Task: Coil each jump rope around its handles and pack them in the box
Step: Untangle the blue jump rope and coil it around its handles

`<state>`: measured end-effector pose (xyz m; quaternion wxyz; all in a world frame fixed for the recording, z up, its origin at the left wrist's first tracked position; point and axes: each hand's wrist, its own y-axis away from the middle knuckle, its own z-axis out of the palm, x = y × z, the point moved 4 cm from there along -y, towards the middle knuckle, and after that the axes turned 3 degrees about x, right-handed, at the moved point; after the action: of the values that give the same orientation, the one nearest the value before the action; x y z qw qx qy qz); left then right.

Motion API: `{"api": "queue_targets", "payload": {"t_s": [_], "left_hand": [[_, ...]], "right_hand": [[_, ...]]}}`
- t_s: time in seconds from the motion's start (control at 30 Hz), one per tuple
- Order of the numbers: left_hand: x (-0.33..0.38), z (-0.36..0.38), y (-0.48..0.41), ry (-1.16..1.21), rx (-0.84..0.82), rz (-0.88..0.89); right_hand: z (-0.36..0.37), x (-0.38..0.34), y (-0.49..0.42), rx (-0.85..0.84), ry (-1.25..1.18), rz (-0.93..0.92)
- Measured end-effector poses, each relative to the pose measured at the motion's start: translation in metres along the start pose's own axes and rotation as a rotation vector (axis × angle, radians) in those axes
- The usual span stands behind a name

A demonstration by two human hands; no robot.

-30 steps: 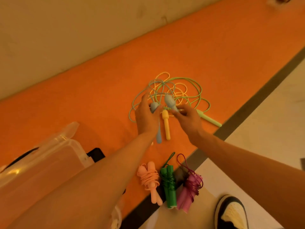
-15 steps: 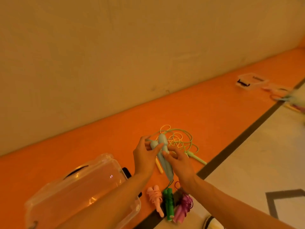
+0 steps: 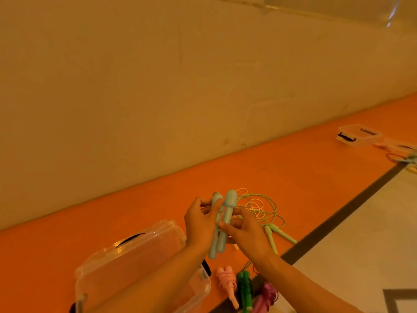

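Both hands hold the two light blue handles [image 3: 225,220] of one jump rope side by side, upright above the orange mat. My left hand [image 3: 199,224] grips them from the left and my right hand [image 3: 246,233] pinches them from the right. Beyond the hands lie a loose light green rope [image 3: 269,207] with its two handles [image 3: 279,233] and a pale yellow cord [image 3: 255,205]. Three coiled ropes lie near me: pink [image 3: 226,282], dark green [image 3: 244,290] and purple [image 3: 265,295]. The clear plastic box [image 3: 126,260] sits to the lower left, partly hidden by my left arm.
A beige wall runs along the far side of the orange mat [image 3: 293,168]. A dark stripe [image 3: 352,206] separates the mat from the pale floor on the right. A second clear box [image 3: 357,134] and more ropes [image 3: 404,158] lie far right.
The two blue handles have been lifted off the mat and brought together upright between both hands. The camera has tilted upward, showing more wall and the far box.
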<state>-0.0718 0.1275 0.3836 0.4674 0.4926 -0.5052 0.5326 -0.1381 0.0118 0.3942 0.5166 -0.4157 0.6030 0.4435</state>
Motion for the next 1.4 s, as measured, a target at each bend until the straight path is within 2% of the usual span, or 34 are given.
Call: {"api": "queue_targets", "payload": {"t_s": [0.23,0.33,0.6,0.9,1.0,1.13,1.2,1.27,1.4], "left_hand": [[-0.002,-0.014,0.014,-0.012,-0.081,0.02],[-0.001,-0.013,0.02,0.003,-0.167,-0.005],[0.015,-0.016,0.023,-0.003,-0.248,0.026],[0.011,-0.039,0.028,-0.031,-0.386,-0.009],[0.009,-0.047,0.023,-0.053,-0.411,-0.015],[0.0,-0.057,0.014,-0.147,-0.41,-0.011],[-0.001,-0.061,0.009,-0.169,-0.424,0.006],[0.0,-0.062,0.007,-0.174,-0.481,0.013],[0.002,-0.057,0.009,-0.07,-0.608,-0.082]], "right_hand": [[0.015,0.01,-0.011,-0.016,0.107,-0.098],[0.013,0.006,-0.014,-0.042,0.077,-0.098],[0.015,0.005,-0.005,-0.052,0.098,-0.121],[0.036,0.005,0.013,-0.158,0.364,-0.144],[0.042,0.0,0.018,-0.252,0.397,-0.102],[0.043,-0.007,0.022,-0.354,0.618,-0.08],[0.039,-0.011,0.016,-0.375,0.703,-0.129],[0.028,-0.016,0.005,-0.314,0.837,-0.252],[-0.002,-0.032,-0.013,0.099,0.972,-0.687]]}}
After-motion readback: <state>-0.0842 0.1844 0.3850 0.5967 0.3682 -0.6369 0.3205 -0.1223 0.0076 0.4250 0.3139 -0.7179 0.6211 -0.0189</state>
